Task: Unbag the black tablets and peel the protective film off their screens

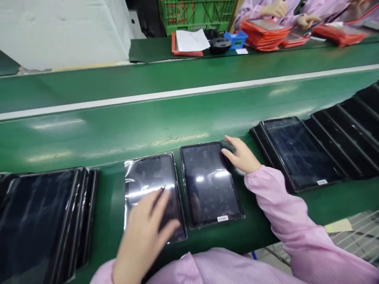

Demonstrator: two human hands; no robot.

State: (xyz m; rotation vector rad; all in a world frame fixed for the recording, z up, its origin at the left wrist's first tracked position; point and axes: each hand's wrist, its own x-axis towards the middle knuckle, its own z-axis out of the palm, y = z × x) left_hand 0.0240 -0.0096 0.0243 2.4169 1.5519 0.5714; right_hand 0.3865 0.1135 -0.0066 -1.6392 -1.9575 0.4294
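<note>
Two flat black tablets lie side by side in front of me, screens up. A glossy clear film, standing out past its left edge, covers the left tablet (151,169). My left hand (146,221) is over its lower part, slightly blurred, with the fingers apart; whether it touches the film I cannot tell. The right tablet (210,181) bears a small white label near its bottom edge. At its upper right corner is my right hand (241,154), open, with a fingertip at the edge and the palm hidden from view.
Overlapping black tablets (38,205) are stacked at the left. More tablets (299,150) lean in a row at the right on the green work surface (109,205). Across a raised green ledge (189,75), co-workers' hands (278,8) are beside red-edged stacks (263,37).
</note>
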